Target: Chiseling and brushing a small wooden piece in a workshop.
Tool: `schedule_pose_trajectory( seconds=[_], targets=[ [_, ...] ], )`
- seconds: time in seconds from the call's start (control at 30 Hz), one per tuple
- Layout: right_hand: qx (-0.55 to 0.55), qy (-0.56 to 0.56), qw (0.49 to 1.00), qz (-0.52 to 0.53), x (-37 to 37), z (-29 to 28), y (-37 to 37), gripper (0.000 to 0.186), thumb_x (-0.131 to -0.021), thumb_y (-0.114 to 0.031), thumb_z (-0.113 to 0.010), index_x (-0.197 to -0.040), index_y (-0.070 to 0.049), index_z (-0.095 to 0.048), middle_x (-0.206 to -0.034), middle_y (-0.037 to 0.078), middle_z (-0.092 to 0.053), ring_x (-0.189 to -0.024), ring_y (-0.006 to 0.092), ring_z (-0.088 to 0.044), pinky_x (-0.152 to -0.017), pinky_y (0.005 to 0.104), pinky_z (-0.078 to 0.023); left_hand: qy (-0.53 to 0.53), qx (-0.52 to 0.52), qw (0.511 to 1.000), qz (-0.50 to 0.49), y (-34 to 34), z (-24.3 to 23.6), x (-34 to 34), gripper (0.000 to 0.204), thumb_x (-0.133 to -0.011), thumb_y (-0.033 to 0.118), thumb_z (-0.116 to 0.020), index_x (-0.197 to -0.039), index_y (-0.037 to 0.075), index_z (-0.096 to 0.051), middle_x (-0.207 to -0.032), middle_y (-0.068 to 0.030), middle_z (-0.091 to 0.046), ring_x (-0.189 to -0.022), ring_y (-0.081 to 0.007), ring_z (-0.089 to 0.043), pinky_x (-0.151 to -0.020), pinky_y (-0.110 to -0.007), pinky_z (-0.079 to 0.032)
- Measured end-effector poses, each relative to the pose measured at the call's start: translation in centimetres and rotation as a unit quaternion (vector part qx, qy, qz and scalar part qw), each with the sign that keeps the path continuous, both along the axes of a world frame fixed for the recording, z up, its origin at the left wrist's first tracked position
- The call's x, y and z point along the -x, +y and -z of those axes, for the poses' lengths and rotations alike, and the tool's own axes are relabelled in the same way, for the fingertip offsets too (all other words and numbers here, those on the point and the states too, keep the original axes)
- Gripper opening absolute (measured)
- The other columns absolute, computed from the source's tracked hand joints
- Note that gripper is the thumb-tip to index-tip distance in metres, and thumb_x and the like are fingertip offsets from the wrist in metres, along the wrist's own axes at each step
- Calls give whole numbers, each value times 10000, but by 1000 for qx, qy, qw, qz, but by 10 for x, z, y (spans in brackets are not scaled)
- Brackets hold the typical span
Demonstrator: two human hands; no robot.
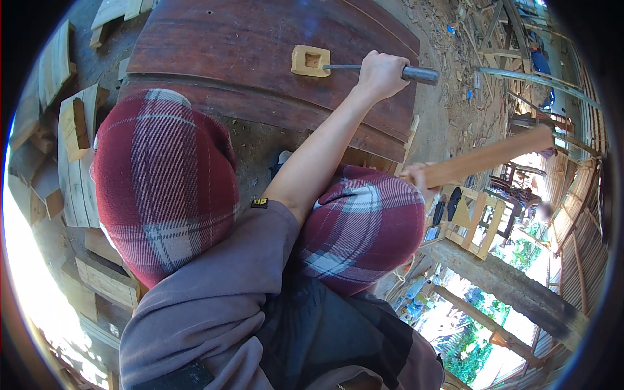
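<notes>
My left hand [382, 75] is wrapped round a chisel, its dark round handle [420, 75] sticking out to the right of the fist. The thin metal blade [342, 66] reaches left, its tip at the right edge of a small pale wooden block [300, 67]. A square recess is cut into the block's top. It lies on a dark reddish-brown wooden board [214, 49]. Right of my knee, my right hand [422, 180] grips a flat wooden bat [491, 156], raised and slanting up to the right. My knee partly hides that hand.
My plaid-covered knees [166, 182] rise on either side of my left arm. Cut timber pieces [78, 149] lie in piles on the left. Wood shavings and scraps [448, 78] cover the ground beyond the board. A wooden frame [481, 224] and a thick beam [513, 286] stand at the right.
</notes>
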State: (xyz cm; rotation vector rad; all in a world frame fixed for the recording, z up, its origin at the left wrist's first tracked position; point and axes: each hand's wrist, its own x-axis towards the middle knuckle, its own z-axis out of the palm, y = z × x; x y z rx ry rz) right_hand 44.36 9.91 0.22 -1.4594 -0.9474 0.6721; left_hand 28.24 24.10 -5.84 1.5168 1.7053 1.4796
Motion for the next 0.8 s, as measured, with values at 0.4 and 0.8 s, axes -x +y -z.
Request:
schedule_pose_trajectory(
  seconds=[0.4,0.8],
  targets=[
    [47,30,998,-8,11,-21,-4,454,-664,-25,-605,-1095,26,-470,-746,91,-528,-577,155,-537,-529,287,-451,3,-9,1000,-7,1,2,-1,190,-698,276,-733,-845,158,-706,-669,-70,-660,-692,-267,-639,-717,-372,-438],
    [69,-19,995,-67,5,-21,-2,455,-633,-32,-632,-1068,31,-514,-768,75,-528,-614,154,-537,-563,280,-433,-18,-18,999,-23,-3,0,4,192,-682,274,-738,-820,146,-703,-645,-85,-641,-687,-281,-638,-702,-380,-455]
  ],
)
